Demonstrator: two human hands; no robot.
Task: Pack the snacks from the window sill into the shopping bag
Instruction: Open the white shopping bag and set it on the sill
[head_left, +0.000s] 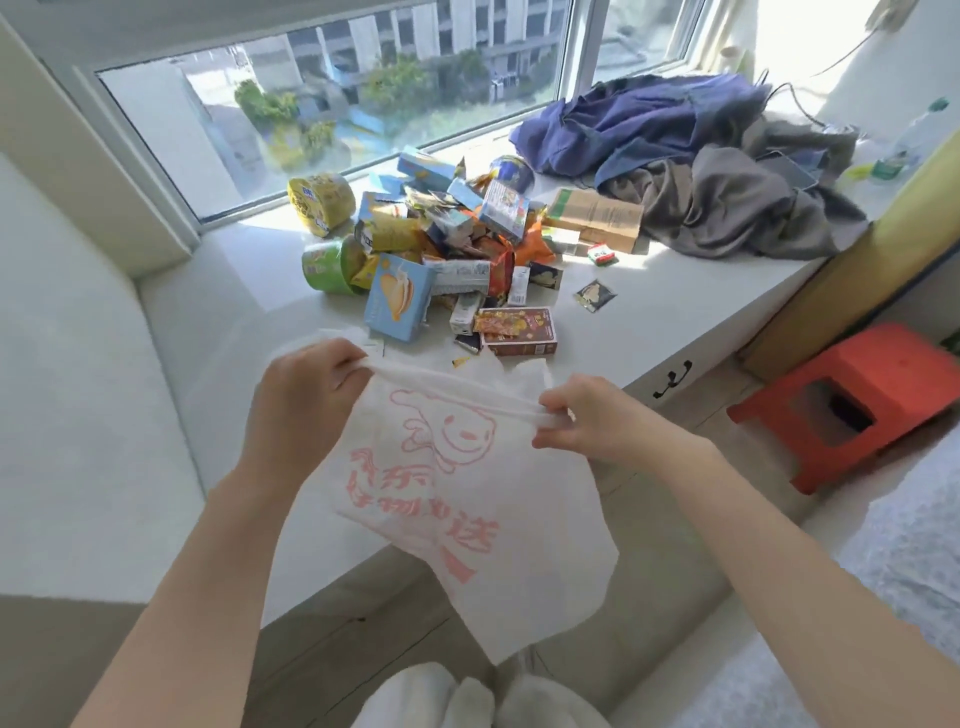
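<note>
Head view: left hand (306, 395) and right hand (587, 421) both pinch the rim, probably the best hold on this floppy, thin shopping bag (457, 493) at 6 o'clock, with light-looking snacks (431, 244) piled on the window sill (675, 317) at 12.

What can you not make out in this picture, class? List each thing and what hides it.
1. Head view: the inside of the shopping bag, screened by its printed front; the left hand and right hand grip its mouth.
2. Head view: lower packets in the snack pile, covered by those on top.
3. Head view: wording on the blue box, too blurred to read.
4. Head view: the red stool, cut by the right edge.
</note>
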